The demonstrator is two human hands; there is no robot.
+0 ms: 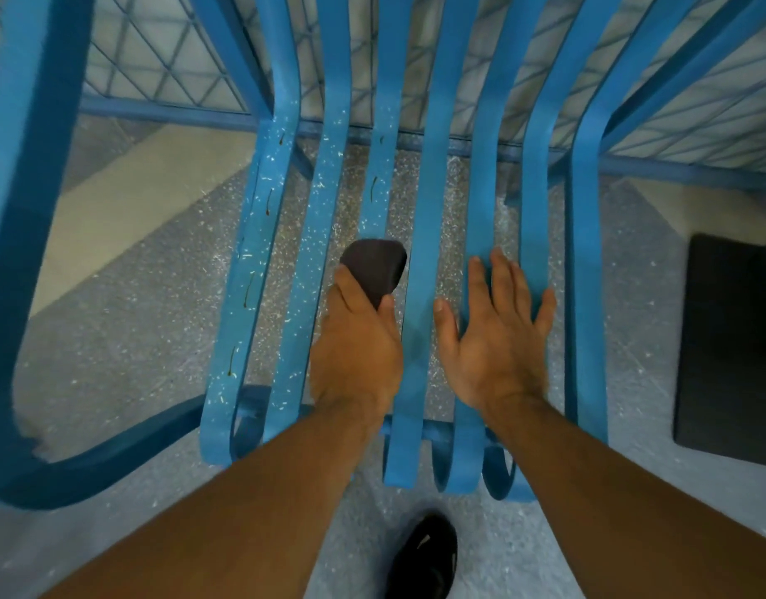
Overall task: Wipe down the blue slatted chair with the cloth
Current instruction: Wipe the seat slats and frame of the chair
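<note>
The left hand grips the dark cloth on the blue slatted chair's third slat, which runs straight ahead; the right hand rests flat, fingers spread, two slats rightward

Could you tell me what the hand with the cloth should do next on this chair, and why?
Probably slide the dark brown cloth forward along the blue painted slat under the left hand: white specks dot that slat ahead, while the slats by the flat right hand look clean.
</note>
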